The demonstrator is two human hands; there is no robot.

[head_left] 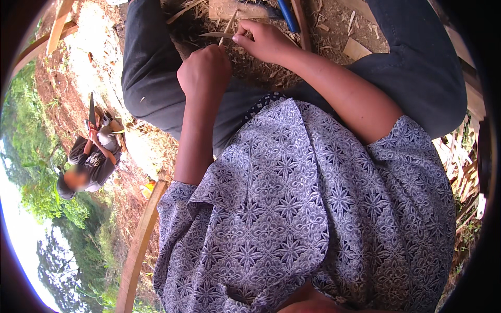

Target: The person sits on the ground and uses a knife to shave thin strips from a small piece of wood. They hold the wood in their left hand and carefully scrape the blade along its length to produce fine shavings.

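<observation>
Hiding the knife's (211,35) handle: left hand (204,70).

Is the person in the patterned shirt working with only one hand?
No, both the left hand and the right hand are closed on a thin wooden sliver.

Outdoors in daylight, reddish dirt ground (57,99), green bushes (47,201), wooden beam (138,245), scattered wood shavings (261,73)

No packages, labels, signs or screens show anywhere in this view. Nothing of that kind lies near the patterned shirt (313,208) that fills the middle of the view, nor on the ground above it or to its left.
</observation>
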